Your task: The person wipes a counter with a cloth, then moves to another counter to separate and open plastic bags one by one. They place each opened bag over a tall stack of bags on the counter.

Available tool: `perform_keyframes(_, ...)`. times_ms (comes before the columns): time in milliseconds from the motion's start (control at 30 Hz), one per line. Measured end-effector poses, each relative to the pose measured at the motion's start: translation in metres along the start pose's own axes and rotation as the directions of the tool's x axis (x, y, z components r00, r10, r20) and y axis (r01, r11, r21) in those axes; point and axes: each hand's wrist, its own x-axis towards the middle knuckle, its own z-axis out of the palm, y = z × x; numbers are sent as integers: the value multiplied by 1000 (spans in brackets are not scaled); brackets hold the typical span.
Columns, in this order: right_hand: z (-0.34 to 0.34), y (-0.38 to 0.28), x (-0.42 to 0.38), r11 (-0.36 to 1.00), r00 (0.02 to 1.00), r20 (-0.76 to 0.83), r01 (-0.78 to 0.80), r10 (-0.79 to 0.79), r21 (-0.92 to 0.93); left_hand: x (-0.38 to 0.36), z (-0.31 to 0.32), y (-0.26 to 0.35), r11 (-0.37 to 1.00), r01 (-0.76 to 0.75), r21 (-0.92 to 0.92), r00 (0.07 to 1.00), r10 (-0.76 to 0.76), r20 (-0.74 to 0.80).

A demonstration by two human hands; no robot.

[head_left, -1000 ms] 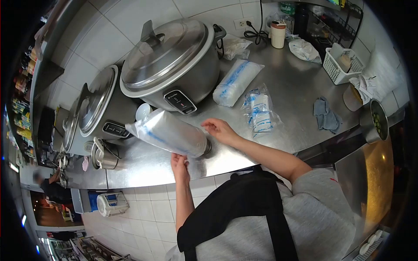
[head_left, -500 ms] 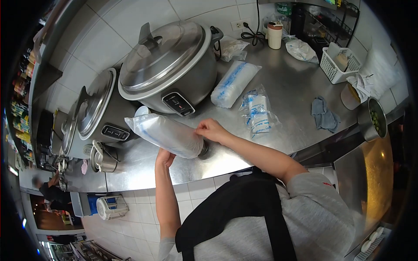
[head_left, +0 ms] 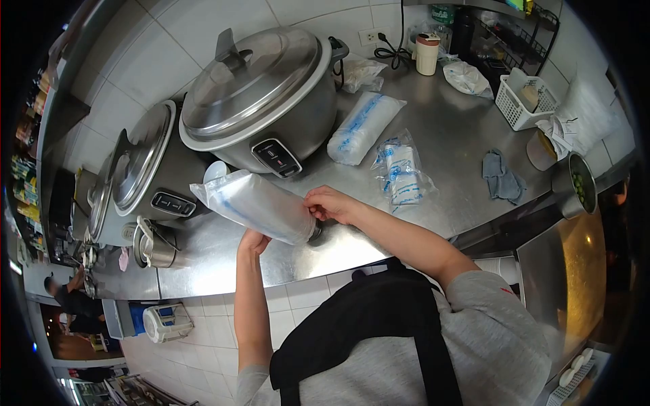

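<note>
A clear plastic sleeve (head_left: 254, 206) with a faint blue stripe lies tilted above the steel counter's front edge. My left hand (head_left: 254, 241) holds it from below, its fingers mostly hidden under the plastic. At the right end, my right hand (head_left: 330, 205) pinches the sleeve's edge with bent fingers. A small dark round item (head_left: 315, 232) shows just beneath that end. Behind my hands lie a packed sleeve with blue print (head_left: 365, 128) and a flatter blue-printed bag (head_left: 402, 170).
Large steel cookers (head_left: 254, 95) stand at the left and back. On the steel counter (head_left: 447, 128) are a grey-blue cloth (head_left: 502, 177), a white basket (head_left: 525, 108), a beige cup (head_left: 426, 55) and a metal pot (head_left: 575, 186). Another person (head_left: 78, 298) stands far left.
My right hand's fingers have shifted slightly and spread a little more at the sleeve's edge. The view has moved slightly. My left hand still supports the sleeve.
</note>
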Motion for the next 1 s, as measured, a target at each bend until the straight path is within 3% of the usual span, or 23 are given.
perform_keyframes(100,1,4,5,1000,1000,-10,19,-19,2,10,0,-13,1000,-5,11,995,6,-101)
perform_keyframes(167,2,3,2,983,991,-89,87,-103,-162,9,4,-11,989,-12,150,967,50,-250)
perform_keyframes(300,8,-4,-3,985,981,-92,170,-171,-21,13,0,-4,966,-163,199,964,199,-174)
perform_keyframes(367,12,-6,2,963,975,-79,187,-205,-196,20,-4,-5,970,-210,123,965,226,-135)
perform_keyframes(400,12,-6,4,962,975,-83,189,-208,-196,23,-4,-5,970,-209,124,966,225,-130)
perform_keyframes(467,10,-10,6,995,993,-70,97,-95,28,31,-3,-3,983,-182,16,980,183,-81)
perform_keyframes(567,9,-12,9,993,989,-113,100,-91,70,43,-7,-9,987,-116,-110,993,112,-38)
perform_keyframes(667,5,-17,10,992,995,-68,81,-75,95,47,-9,-18,971,-135,-197,991,134,-21)
perform_keyframes(800,0,-23,10,966,998,49,24,-38,258,33,8,-19,971,-239,-27,964,234,-126)
perform_keyframes(867,3,-31,20,791,983,67,-177,170,586,29,10,-14,967,-222,-124,972,209,-111)
perform_keyframes(1000,-4,-39,47,772,971,142,-238,191,590,31,16,1,962,-201,-186,979,191,-73)
